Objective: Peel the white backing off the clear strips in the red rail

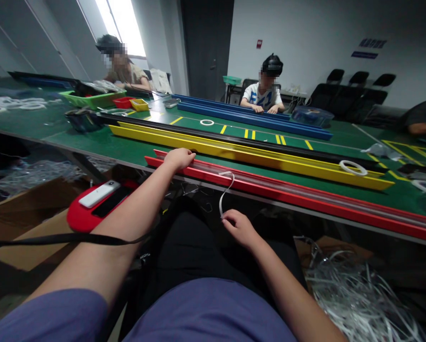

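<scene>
A long red channel [270, 184] lies along the near edge of the table. My left hand [179, 159] is closed over its left part, fingertips down at the groove; whether something thin is under them is hidden. Below the table edge, my right hand [240, 228] pinches the end of a narrow white strip [223, 199]. That strip curves upward and its other end lies over the red channel. Just behind runs a yellow channel [234, 155], with a white ring of coiled strip [353, 167] resting on its right part. A black channel [270, 144] lies beyond it.
Blue channels [248, 115] lie farther back, where a person [265, 90] works. Another person [127, 71] sits at the far left near a green basket [93, 98]. Loose strips [355, 294] fill the lower right. A red stool [78, 211] carries phones at left.
</scene>
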